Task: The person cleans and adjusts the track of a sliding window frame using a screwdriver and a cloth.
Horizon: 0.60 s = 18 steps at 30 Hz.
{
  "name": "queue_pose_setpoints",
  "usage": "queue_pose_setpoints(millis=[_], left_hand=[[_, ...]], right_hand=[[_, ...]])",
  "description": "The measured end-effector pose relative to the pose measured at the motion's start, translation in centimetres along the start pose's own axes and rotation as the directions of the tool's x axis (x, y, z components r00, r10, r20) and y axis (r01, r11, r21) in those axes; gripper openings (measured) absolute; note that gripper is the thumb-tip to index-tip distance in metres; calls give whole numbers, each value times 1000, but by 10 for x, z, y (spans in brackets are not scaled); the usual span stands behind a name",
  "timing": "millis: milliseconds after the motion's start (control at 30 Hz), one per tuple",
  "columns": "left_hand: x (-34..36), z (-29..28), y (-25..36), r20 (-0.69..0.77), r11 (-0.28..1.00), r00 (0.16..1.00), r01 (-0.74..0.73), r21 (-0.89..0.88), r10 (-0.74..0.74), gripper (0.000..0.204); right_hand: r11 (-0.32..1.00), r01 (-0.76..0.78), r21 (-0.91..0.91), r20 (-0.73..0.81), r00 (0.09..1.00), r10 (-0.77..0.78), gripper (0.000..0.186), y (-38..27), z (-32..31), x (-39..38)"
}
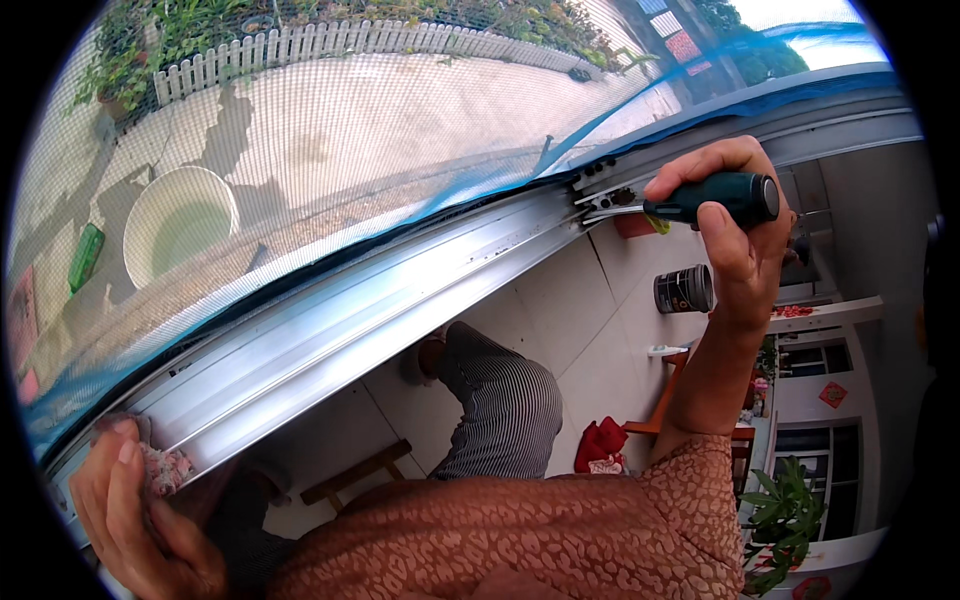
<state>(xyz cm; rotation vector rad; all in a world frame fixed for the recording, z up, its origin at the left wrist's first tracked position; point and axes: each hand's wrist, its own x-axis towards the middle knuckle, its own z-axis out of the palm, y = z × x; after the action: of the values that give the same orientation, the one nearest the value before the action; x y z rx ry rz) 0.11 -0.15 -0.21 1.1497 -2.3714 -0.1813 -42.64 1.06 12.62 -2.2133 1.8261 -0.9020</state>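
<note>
Past the fingers of the right hand (752,258), apparently scrapes at the aluminium window track (370,325) with a screwdriver (715,200) pinched against the thumb, holds a pinkish rag (168,470) beneath gathered fingers of the left hand (130,520), and next probably needs steady pressure.

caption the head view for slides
Right hand holds a green-handled tool at the metal track; left hand holds a cloth.
</note>
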Motion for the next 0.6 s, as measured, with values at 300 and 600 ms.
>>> queue_pose_setpoints(millis=[300, 600], left_hand=[[23, 10, 14, -264, 998, 964, -29, 53, 42, 26], [24, 9, 15, -235, 998, 971, -42, 47, 52, 34]], right_hand=[[996, -90, -21, -29, 996, 90, 28, -1, -5, 1], [991, -118, 60, -49, 991, 121, 32, -3, -9, 3]])
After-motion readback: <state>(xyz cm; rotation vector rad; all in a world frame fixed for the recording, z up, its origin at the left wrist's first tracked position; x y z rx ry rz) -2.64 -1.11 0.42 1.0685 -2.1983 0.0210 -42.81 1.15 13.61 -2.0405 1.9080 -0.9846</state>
